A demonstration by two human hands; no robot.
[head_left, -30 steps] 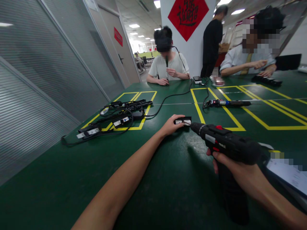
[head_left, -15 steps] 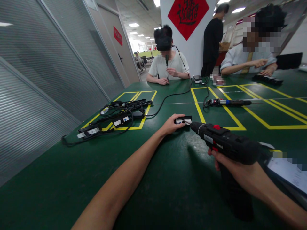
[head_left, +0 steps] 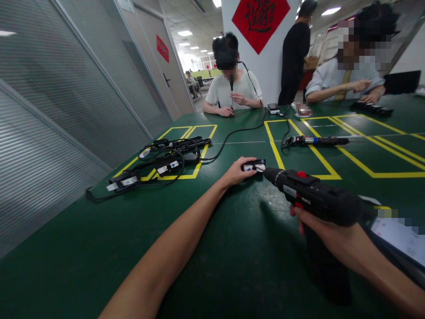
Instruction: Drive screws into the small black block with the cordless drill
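My left hand grips a small black block with white labels on the green table, thumb in front and fingers over its back. My right hand is wrapped round the handle of a black cordless drill with red parts. The drill is held nearly level, its chuck pointing left at the block. A thin bit reaches from the chuck to the block's labelled face; whether its tip touches cannot be made out.
Black devices with white labels and cables lie at left. A pen-like tool on a cord lies inside yellow tape lines. A phone-like screen is at right. Across the table, one person holds a screwdriver; another person sits beside black parts.
Almost nothing differs. The drill and my right hand have shifted very slightly, while my left hand stays on the block.
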